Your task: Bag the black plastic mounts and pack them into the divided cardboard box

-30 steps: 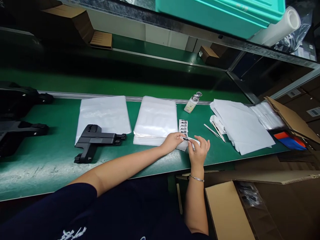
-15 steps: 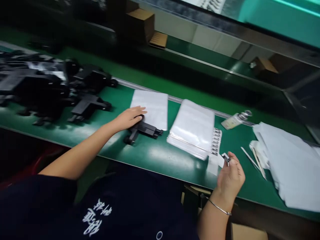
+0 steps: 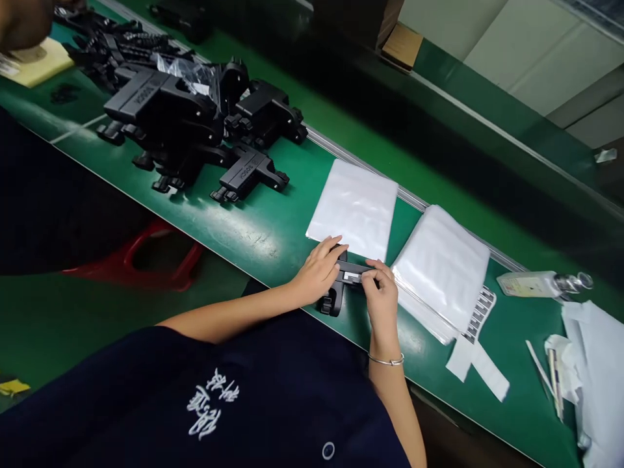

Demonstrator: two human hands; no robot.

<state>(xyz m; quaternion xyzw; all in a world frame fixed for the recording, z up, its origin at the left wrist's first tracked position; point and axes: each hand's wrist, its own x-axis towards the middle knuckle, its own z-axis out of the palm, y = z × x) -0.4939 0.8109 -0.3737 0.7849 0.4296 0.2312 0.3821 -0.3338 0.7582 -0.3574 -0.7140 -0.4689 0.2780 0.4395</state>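
A black plastic part (image 3: 336, 296) lies on the green belt (image 3: 263, 227) near its front edge. My left hand (image 3: 318, 270) rests on its left end, fingers curled over it. My right hand (image 3: 381, 294) presses a small label (image 3: 351, 277) onto the part's top with pinched fingertips. Just behind the hands lies a single white plastic bag (image 3: 353, 208). A stack of the same bags (image 3: 441, 270) sits to the right, with a strip of printed labels (image 3: 478, 313) at its right edge.
A pile of black plastic parts (image 3: 185, 117) fills the belt at upper left. A clear bottle (image 3: 541, 284), tweezers (image 3: 539, 367) and white sheets (image 3: 592, 370) lie at the right. Another person's hand (image 3: 22, 23) shows at top left over a yellow pad. A red stool (image 3: 141, 263) stands below.
My right hand carried the small label from the strip over to the black part. My left hand pulled the part toward the front edge. The view swung left, showing the pile of parts.
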